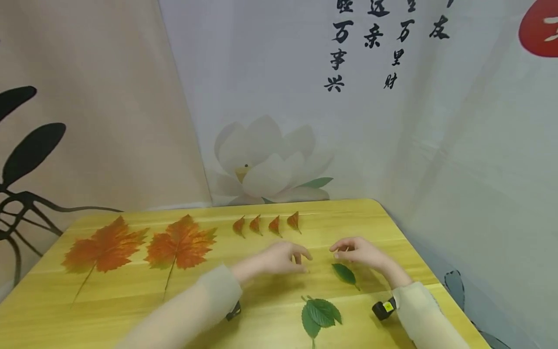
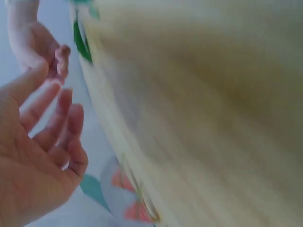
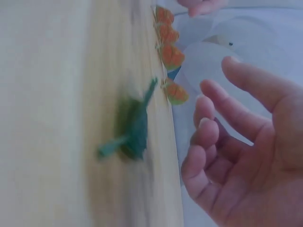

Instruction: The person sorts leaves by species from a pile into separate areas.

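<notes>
My left hand (image 1: 284, 258) hovers over the middle of the table, fingers loosely bent and nothing in them. Facing it, my right hand (image 1: 356, 251) is held above the table, also without anything in its grasp. Just below the right hand lies a single green leaf (image 1: 345, 274). Closer to me is a small cluster of green leaves (image 1: 320, 314), overlapping one another. In the right wrist view, the right hand (image 3: 236, 137) stands apart from the green leaf (image 3: 135, 130). The left wrist view shows the left hand (image 2: 42, 146) with its fingers apart.
Two large orange maple leaves, one far left (image 1: 104, 246) and one beside it (image 1: 179, 245), lie on the yellow table (image 1: 131, 320). Several small reddish-orange leaves (image 1: 274, 225) form a row near the back edge. A printed curtain (image 1: 279, 97) hangs behind the table.
</notes>
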Demonstrator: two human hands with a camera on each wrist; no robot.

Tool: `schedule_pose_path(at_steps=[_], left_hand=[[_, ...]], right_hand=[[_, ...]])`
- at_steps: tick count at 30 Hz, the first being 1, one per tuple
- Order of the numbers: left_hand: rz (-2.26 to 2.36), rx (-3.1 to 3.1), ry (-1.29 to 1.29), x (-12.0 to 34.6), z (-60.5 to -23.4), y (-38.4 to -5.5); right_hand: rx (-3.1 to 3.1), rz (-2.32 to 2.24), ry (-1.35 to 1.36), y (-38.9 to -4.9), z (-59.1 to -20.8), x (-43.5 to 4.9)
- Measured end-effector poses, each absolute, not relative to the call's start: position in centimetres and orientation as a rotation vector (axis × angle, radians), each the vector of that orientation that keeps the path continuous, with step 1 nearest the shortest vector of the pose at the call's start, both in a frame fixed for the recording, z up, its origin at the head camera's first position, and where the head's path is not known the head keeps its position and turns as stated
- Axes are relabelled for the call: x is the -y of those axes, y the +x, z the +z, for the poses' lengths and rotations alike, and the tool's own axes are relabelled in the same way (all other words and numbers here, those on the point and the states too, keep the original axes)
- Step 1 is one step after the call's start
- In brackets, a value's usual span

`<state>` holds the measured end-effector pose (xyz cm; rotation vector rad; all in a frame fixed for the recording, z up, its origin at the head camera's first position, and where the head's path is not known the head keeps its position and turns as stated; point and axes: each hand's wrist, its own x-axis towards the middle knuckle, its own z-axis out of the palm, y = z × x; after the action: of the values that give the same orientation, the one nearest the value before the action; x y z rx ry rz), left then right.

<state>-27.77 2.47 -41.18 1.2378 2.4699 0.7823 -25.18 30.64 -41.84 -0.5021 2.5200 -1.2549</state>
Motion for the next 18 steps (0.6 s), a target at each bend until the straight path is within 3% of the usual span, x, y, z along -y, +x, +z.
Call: schedule_pose_path(at_steps=[7, 18], left_hand=[[0.64, -2.311, 1.591, -3.5, -41.9, -24.8], [0.521, -2.378, 1.722, -4.4, -42.5, -22.8]], right_hand=[[-2.432, -1.264, -0.531, -22.3, -42.4, -30.6], [-2.647, -1.262, -0.319, -22.4, -44.0, -31.8]])
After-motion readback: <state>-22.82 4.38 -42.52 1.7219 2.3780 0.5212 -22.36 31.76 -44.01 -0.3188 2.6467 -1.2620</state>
